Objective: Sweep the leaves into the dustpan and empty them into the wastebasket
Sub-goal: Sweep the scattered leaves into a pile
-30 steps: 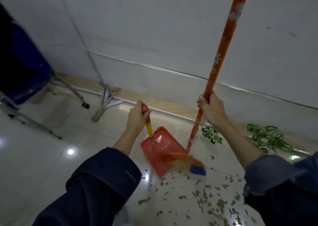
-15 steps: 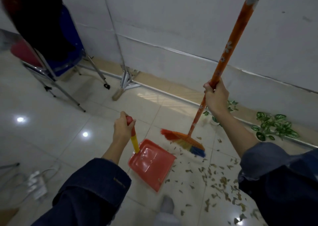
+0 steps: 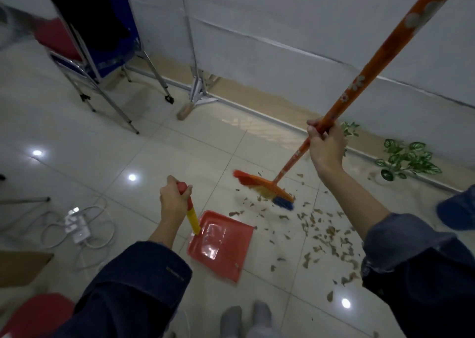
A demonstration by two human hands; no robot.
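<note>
My left hand [image 3: 174, 198] grips the red and yellow handle of a red dustpan [image 3: 221, 243], which rests flat on the tiled floor with its open edge to the right. My right hand [image 3: 325, 144] holds the orange flowered broom handle [image 3: 359, 80]. The broom head [image 3: 264, 187], with red, yellow and blue bristles, touches the floor just beyond the dustpan. Dry brown leaves [image 3: 326, 237] lie scattered on the tiles to the right of the dustpan. No wastebasket is in view.
A folding chair with blue and red pads [image 3: 97, 52] stands at the back left. A power strip with cables [image 3: 77, 225] lies on the floor at left. A white partition foot [image 3: 198, 93] and green leafy sprigs [image 3: 406, 160] line the wall. My feet [image 3: 246, 317] are below the dustpan.
The view has tilted down and left. The dustpan has come nearer to me and turned flatter. The broom head has moved out of the dustpan to the floor beyond it.
</note>
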